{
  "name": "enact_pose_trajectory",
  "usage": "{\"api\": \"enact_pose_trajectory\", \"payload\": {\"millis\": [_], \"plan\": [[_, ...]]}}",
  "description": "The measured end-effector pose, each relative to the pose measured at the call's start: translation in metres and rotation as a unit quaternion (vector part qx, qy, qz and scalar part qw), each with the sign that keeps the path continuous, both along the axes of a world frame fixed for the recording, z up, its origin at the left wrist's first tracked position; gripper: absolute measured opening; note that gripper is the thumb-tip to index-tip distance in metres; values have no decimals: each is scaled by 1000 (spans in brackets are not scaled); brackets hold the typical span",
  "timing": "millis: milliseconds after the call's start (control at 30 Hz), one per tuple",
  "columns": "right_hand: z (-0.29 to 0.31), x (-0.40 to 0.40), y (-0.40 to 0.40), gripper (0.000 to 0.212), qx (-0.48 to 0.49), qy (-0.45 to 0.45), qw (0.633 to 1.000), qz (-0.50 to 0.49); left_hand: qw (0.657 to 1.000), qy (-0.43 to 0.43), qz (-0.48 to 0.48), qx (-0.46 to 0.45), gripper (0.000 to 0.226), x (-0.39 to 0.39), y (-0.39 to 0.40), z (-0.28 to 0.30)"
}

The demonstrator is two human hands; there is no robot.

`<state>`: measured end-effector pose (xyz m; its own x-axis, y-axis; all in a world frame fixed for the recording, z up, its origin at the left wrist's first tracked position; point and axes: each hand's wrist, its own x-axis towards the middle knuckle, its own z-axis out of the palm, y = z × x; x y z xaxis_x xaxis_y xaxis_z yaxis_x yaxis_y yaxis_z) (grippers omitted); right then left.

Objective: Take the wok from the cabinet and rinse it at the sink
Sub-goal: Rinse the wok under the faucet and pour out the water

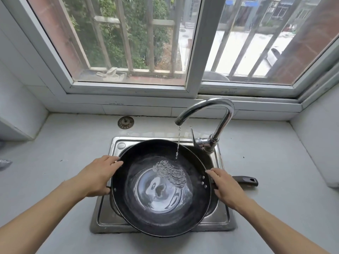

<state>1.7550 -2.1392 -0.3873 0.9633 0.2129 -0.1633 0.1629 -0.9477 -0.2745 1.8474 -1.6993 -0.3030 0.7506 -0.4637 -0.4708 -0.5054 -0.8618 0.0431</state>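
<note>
A kitchen counter (pixel 55 162) is seen from above, with a small steel sink (pixel 222 219) set below a barred window (pixel 128 43). A wide black wok (pixel 145 213) is held over the sink, nearly covering the basin, its rim jutting past the sink's near edge. Its long dark handle (pixel 245 181) points to the right and lies over the counter.

The wok is steadied at both sides. The left hand (pixel 99 177) is wrapped over the left rim, fingers curled across the top edge and thumb tucked low against the outside. The right hand (pixel 226 186) is laid over the right rim where the handle joins; its fingers are bent down onto the metal, but whether the thumb closes underneath cannot be told.

A thin stream of water (pixel 178 143) is falling from the curved chrome tap (pixel 211 107) into the wok, and a shallow rippling pool (pixel 165 184) is gathered in the bottom. A round drain strainer (pixel 125 122) is resting on the counter behind the sink.

As a judgement, fetching from the cabinet is finished and rinsing is under way. What seems left is for the water to be swirled round the sides, tipped out into the basin, and the tap turned off.
</note>
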Motion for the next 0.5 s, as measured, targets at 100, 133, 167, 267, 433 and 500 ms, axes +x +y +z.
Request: {"api": "enact_pose_trajectory", "payload": {"millis": [100, 133, 167, 267, 433, 500], "plan": [[-8, 0, 5, 71, -6, -30, 999, 8, 999, -32, -15, -36, 89, -7, 3, -3], [-10, 1, 6, 69, -5, -38, 999, 5, 998, -41, -19, -45, 89, -8, 5, -5], [-14, 2, 7, 66, -5, -43, 999, -1, 997, -49, -20, -50, 89, -8, 8, -7], [-23, 5, 7, 63, -17, -52, 998, -6, 997, -52, -26, -44, 92, -6, 8, -7], [-27, 9, 6, 66, -13, -53, 999, 3, 999, -32, -27, -6, 103, 3, 1, -6], [-26, 10, 5, 63, 4, -63, 998, 5, 999, -21, -28, -7, 107, 7, 1, -8]]}}
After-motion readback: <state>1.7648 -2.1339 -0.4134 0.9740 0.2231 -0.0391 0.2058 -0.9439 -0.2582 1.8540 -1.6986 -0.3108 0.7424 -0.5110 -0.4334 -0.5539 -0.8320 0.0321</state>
